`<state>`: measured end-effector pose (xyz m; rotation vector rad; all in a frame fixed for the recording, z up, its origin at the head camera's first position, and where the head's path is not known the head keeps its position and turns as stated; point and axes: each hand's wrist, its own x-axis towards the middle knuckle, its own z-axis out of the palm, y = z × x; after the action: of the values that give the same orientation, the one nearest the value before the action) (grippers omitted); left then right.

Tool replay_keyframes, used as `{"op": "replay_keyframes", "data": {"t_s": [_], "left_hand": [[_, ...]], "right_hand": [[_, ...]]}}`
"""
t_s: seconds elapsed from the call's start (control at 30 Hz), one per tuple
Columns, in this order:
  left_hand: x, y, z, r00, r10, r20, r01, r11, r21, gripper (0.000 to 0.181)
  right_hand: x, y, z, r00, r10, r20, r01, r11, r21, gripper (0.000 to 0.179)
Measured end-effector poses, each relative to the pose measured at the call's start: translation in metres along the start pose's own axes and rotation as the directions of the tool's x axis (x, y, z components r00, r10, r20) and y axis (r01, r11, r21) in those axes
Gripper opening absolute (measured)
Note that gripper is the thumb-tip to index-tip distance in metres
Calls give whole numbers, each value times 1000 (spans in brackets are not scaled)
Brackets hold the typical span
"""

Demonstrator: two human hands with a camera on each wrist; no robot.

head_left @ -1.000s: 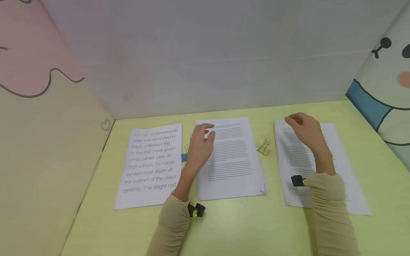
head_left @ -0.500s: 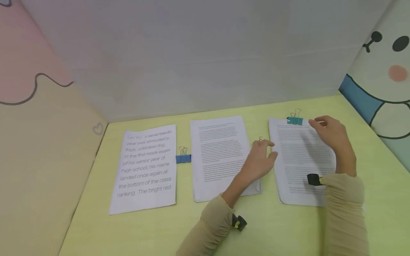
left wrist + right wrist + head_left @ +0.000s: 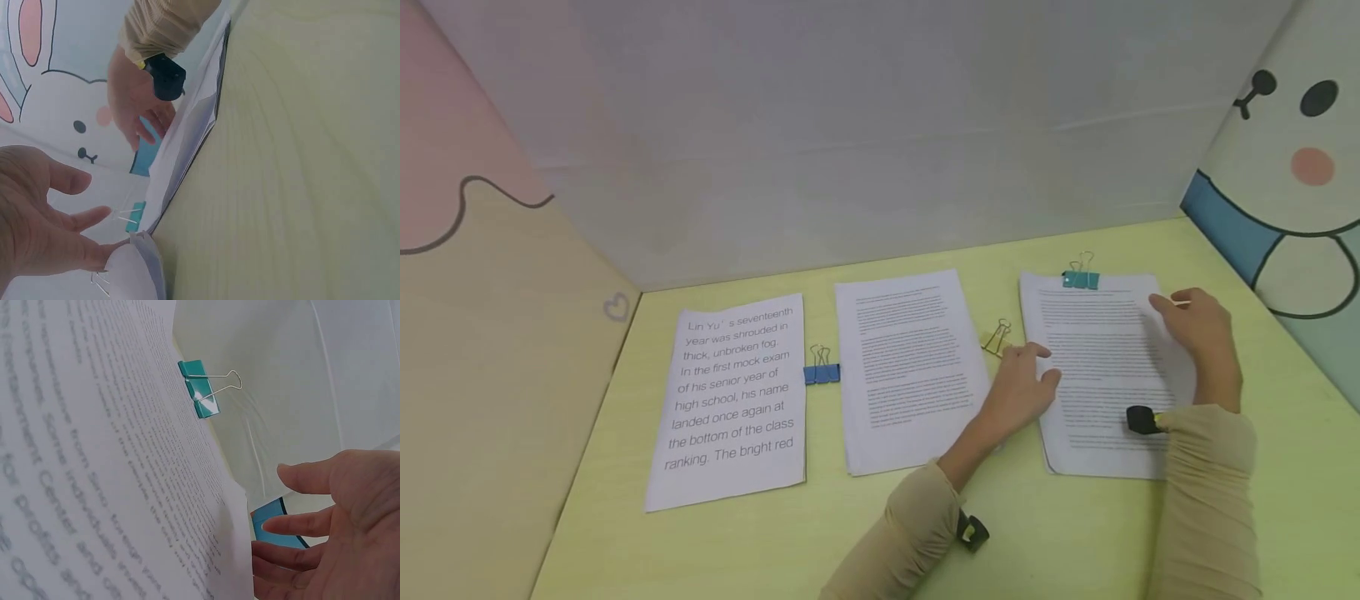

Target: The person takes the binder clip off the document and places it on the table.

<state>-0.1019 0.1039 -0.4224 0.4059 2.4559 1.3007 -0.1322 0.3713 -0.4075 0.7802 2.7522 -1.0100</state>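
My left hand (image 3: 1018,385) hovers between the middle paper stack (image 3: 917,446) and the right paper stack (image 3: 1112,463), fingers spread and holding nothing. Just beyond its fingers lies a gold binder clip (image 3: 997,337), partly hidden by the hand. My right hand (image 3: 1201,329) is at the right edge of the right stack, its fingers loosely bent and the thumb apart from them; the right wrist view shows nothing gripped. At that stack's top edge is a teal binder clip (image 3: 199,389); whether it bites the sheets I cannot tell.
On the left lies a third paper stack (image 3: 722,479) in large print. A blue binder clip (image 3: 822,374) sits between it and the middle stack. Behind the yellow table (image 3: 700,550) rises a pale wall (image 3: 880,167), with painted panels on both sides.
My left hand has moved right, from over the middle stack to the gap beside the right stack. My right hand has gone from that stack's top to its right edge, uncovering the teal clip.
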Motion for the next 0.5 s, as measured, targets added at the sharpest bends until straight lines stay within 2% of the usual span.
{"op": "replay_keyframes", "data": {"t_s": [0.1,0.2,0.23,0.3,0.4,0.47,0.5], "left_hand": [[3,-2,0,1000,-16,6,17,995,-97,36],[6,-3,1,997,-70,-29,60,966,-252,40],[7,-2,1,994,-104,-42,86,947,-309,42],[8,0,2,983,-177,-56,136,891,-433,45],[9,2,4,961,-273,-33,215,820,-530,48],[8,3,5,954,-299,1,247,788,-564,49],[8,3,6,952,-305,17,262,786,-561,50]], "right_hand": [[-1,2,-1,999,45,4,-45,999,22,72],[-1,3,-2,998,59,4,-59,998,19,72],[-1,4,-2,998,64,6,-64,998,16,72],[-1,6,-3,998,65,17,-65,998,4,71],[-1,10,-5,996,66,52,-65,998,-24,69],[-2,12,-5,996,49,72,-46,998,-40,66],[-1,13,-4,998,36,60,-34,999,-39,63]]}}
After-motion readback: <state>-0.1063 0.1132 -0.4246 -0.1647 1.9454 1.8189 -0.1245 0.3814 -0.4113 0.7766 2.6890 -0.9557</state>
